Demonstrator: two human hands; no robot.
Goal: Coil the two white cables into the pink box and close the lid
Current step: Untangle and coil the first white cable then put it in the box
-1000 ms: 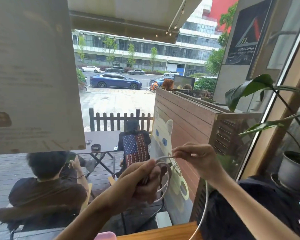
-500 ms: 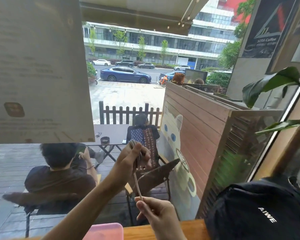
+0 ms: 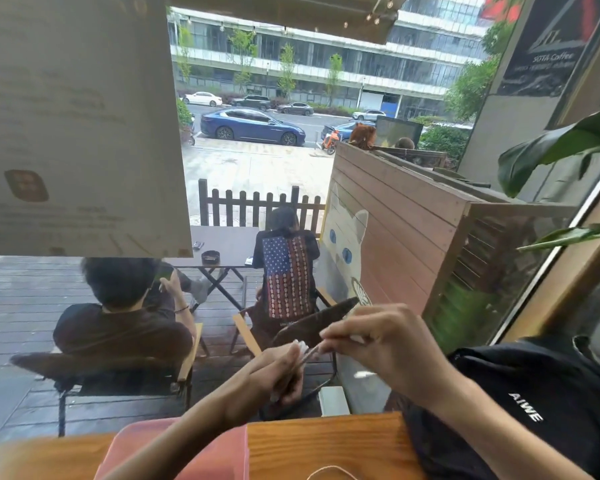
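Pink box (image 3: 219,455) at 6 o'clock on wooden counter (image 3: 326,441), lid state hidden under forearm. Left hand (image 3: 278,375) closed around gathered white cable (image 3: 300,346), lower than half a second ago. Right hand (image 3: 381,337), moved up from 6 o'clock to 3 o'clock of the left, pinching a short taut run of cable. Another loop (image 3: 329,470) lying at bottom edge. Judged: coil nearly wound, not yet boxed; second cable pending.
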